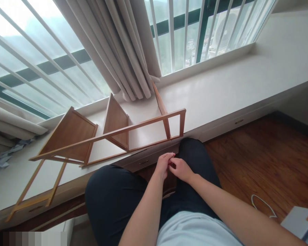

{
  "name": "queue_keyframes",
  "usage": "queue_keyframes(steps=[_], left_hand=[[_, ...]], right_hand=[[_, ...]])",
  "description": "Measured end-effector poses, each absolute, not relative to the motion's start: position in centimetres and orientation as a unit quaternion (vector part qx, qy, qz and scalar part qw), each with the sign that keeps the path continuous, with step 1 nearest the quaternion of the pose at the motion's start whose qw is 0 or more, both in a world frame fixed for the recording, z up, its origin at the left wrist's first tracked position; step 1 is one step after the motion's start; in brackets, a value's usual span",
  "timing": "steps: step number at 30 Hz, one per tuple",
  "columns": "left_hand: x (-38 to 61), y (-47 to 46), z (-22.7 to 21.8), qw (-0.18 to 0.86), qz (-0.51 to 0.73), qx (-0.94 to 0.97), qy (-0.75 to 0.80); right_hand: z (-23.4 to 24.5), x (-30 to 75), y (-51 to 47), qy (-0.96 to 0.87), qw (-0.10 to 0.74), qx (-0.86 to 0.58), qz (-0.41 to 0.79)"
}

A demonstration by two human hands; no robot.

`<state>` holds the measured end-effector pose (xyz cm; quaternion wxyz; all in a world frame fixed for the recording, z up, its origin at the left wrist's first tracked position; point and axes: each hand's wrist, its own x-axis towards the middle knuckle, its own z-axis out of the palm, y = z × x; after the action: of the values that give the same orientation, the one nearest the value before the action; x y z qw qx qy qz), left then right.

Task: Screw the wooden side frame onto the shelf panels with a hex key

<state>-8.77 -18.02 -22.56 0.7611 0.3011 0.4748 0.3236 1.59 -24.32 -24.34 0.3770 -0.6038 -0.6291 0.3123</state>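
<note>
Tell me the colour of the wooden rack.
The wooden rack is brown, best seen in the head view.

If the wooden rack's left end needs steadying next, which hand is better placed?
Likely the left hand: it is nearer that end of the wooden rack, with the right hand farther over. The two meet, and anything held is too small to identify.

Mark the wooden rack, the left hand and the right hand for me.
Wooden rack [115, 122]: head view, on its middle panel.
Left hand [163, 164]: head view, between wrist and fingers.
Right hand [182, 168]: head view, between wrist and fingers.
</note>
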Motion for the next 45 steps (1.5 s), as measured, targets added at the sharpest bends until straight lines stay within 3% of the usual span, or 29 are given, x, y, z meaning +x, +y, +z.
queue_keyframes(steps=[9,15,30,45], left_hand=[[-6.8,-15.6,-23.4,0.799,0.274,0.226,0.485],[-6.0,-14.6,-23.5,0.813,0.279,0.199,0.47],[-5.1,-13.6,-23.7,0.816,0.308,0.162,0.462],[-4.5,-13.8,-24.1,0.804,0.343,0.123,0.47]], right_hand=[[-23.2,3.6,-23.6,-0.498,0.41,-0.699,0.309],[-22.5,3.4,-21.8,-0.437,0.378,-0.743,0.337],[-22.2,2.6,-21.6,-0.417,0.282,-0.83,0.24],[-23.5,3.6,-20.4,-0.442,0.299,-0.816,0.221]])
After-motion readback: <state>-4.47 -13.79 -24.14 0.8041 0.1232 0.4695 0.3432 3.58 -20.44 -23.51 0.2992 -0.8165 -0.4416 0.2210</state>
